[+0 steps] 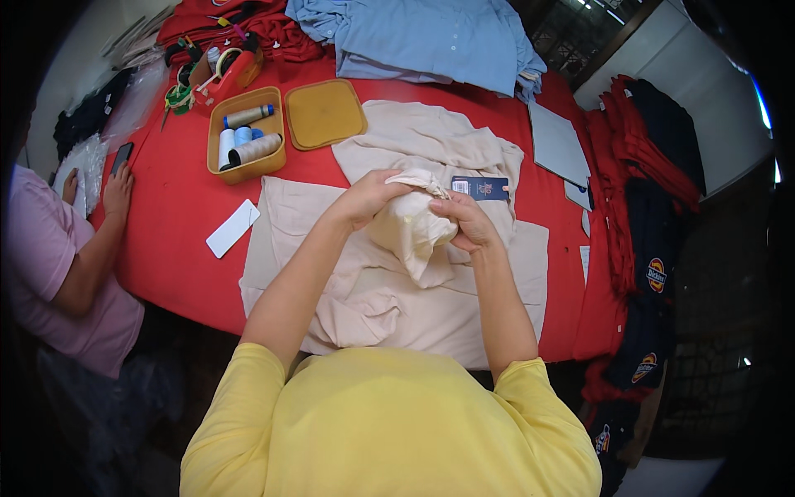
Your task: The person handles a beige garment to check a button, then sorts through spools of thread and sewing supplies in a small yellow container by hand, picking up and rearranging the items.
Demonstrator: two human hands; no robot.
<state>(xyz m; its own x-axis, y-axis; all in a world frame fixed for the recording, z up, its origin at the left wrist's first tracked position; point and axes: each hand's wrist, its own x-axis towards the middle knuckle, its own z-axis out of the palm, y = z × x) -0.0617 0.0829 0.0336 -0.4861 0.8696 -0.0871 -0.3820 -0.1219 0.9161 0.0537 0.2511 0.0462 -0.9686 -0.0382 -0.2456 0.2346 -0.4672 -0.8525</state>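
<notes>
A cream-beige garment lies spread and rumpled on the red-covered table before me. Both hands lift a bunched part of it above the rest. My left hand grips the gathered cloth from the left, its fingertips partly hidden in the folds. From the right, my right hand pinches the same bunch with thumb and fingers. A dark hang tag rests on the cloth just beyond my right hand. Which part of the garment is bunched, I cannot tell.
A tan box of thread spools and its lid stand at the far left, near a white card. Light-blue shirts are piled at the back. Red and navy garments line the right. A co-worker's hand rests at the left.
</notes>
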